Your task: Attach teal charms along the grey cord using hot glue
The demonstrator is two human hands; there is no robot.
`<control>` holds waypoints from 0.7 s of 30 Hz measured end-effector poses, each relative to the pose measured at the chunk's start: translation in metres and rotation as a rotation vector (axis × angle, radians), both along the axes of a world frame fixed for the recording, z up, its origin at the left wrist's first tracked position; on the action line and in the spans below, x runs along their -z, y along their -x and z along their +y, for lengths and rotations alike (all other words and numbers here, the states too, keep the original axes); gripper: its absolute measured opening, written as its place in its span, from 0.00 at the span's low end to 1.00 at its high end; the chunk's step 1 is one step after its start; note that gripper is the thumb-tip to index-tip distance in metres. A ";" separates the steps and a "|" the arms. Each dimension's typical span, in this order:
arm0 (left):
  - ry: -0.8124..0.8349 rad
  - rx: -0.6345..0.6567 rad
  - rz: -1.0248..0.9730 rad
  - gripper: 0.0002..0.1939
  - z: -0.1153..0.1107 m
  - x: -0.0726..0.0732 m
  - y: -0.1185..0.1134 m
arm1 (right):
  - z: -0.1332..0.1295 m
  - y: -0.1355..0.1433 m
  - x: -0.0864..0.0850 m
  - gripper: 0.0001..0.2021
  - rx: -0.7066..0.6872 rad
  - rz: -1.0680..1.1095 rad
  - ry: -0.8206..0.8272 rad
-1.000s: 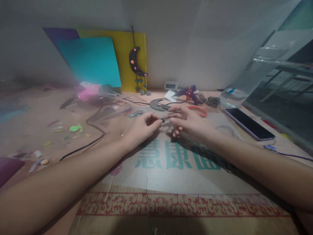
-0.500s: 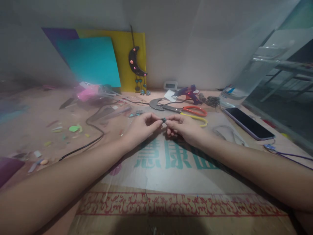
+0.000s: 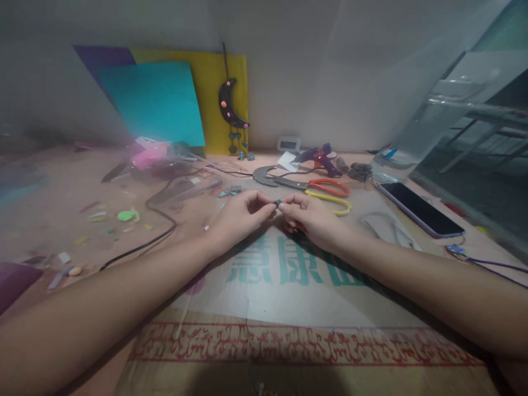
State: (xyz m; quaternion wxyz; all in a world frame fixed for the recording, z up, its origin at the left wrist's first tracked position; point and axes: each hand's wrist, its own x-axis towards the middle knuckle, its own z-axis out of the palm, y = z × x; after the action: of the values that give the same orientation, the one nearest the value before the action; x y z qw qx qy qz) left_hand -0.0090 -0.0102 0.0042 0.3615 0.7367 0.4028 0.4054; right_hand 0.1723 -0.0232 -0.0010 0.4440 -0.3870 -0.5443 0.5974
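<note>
A tiny dark teal piece [image 3: 278, 203] is pinched between the fingertips of both hands, above the printed sheet [image 3: 264, 300]. My left hand [image 3: 243, 217] holds it from the left with thumb and forefinger. From the right, my right hand [image 3: 309, 217] grips it the same way, its other fingers curled under. Small blue-grey pieces [image 3: 231, 191] lie just beyond my left hand. Scissors with red and yellow handles [image 3: 328, 188] rest behind my right hand, beside a grey crescent shape [image 3: 264, 176].
A phone [image 3: 421, 209] lies at the right, near a blue charm on a cord [image 3: 456, 250]. A purple glue gun [image 3: 322, 158] sits at the back. The black crescent ornament [image 3: 231, 107] hangs before a yellow board [image 3: 206, 99]. Scraps and a black cable [image 3: 140, 247] are at left.
Both hands keep their pinch on the small piece, with only slight finger movement. The view has shifted very slightly.
</note>
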 end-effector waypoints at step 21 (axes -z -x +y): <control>0.058 0.022 0.014 0.08 0.001 0.004 0.001 | -0.003 -0.012 -0.017 0.04 0.247 -0.752 -0.751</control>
State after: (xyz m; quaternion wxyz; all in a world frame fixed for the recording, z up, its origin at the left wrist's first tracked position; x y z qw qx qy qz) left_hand -0.0104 -0.0090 0.0006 0.3842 0.7332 0.4088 0.3844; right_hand 0.1846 -0.0267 0.0162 0.3933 -0.4499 -0.7919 0.1254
